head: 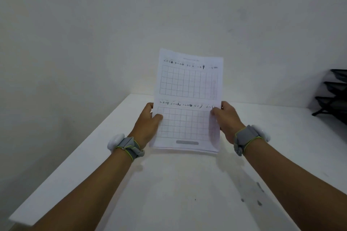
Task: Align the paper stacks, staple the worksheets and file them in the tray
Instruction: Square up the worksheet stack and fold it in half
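One worksheet stack (187, 99) stands upright on the white table (169, 184), its bottom edge touching the surface. Left hand (148, 124) and right hand (228, 118) each clamp one side edge. One black tiered tray (334, 97) stands far right of the stack.

White worktop against a pale wall

The worktop (169, 184) is white with a few small grey marks near its right side. A black tiered tray rack (333, 95) stands on its far right corner; its lower feet rest on the surface.
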The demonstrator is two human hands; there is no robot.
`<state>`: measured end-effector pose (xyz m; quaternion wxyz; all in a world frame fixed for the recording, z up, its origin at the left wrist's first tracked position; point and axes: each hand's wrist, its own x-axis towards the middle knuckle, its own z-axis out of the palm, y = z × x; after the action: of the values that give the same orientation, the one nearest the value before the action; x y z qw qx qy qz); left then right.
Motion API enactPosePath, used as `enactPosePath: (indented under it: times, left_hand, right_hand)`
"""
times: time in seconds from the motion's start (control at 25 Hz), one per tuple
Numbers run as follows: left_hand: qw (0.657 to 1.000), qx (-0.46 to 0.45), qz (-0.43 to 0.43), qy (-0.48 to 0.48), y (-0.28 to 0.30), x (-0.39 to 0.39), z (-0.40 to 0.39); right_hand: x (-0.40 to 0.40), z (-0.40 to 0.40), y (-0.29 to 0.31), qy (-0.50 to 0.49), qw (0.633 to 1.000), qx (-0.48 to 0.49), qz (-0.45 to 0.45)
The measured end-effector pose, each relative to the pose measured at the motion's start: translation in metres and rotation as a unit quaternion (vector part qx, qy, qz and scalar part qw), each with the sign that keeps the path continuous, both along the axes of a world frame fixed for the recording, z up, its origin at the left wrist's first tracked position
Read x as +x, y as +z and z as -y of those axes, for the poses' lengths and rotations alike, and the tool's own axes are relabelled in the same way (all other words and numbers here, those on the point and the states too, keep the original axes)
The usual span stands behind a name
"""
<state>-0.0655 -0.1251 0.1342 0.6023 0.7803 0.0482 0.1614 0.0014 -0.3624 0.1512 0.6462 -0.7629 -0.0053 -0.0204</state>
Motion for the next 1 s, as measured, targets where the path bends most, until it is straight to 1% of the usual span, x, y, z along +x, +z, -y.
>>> enactPosePath:
  times: [0.08, 0.16, 0.24, 0.44, 0.6, 0.84, 1.0]
  left_hand:
    - [1.0, -0.01, 0.006, -0.004, 0.011, -0.002, 0.024]
    - [0.999, -0.033, 0.03, 0.012, 0.022, -0.006, 0.051]
    - [0.996, -0.053, 0.067, 0.03, 0.031, -0.009, 0.071]
    - [0.992, -0.053, 0.113, 0.02, 0.038, -0.022, 0.109]
    - [0.991, -0.058, 0.122, 0.018, 0.029, -0.027, 0.125]
    - [0.995, -0.079, 0.069, -0.002, -0.013, -0.033, 0.14]
    - [0.996, -0.057, 0.076, 0.006, -0.014, -0.034, 0.144]
  right_hand:
    - [-0.012, 0.019, 0.01, -0.017, 0.997, -0.019, 0.069]
    - [-0.027, 0.037, 0.015, -0.032, 0.992, -0.032, 0.117]
    - [-0.035, 0.048, 0.017, -0.047, 0.988, -0.035, 0.143]
    - [-0.056, 0.083, 0.018, -0.078, 0.981, -0.023, 0.177]
    - [-0.064, 0.097, 0.005, -0.086, 0.98, -0.005, 0.177]
    - [-0.075, 0.103, -0.039, -0.09, 0.987, 0.07, 0.117]
    - [-0.077, 0.099, -0.037, -0.085, 0.987, 0.076, 0.116]
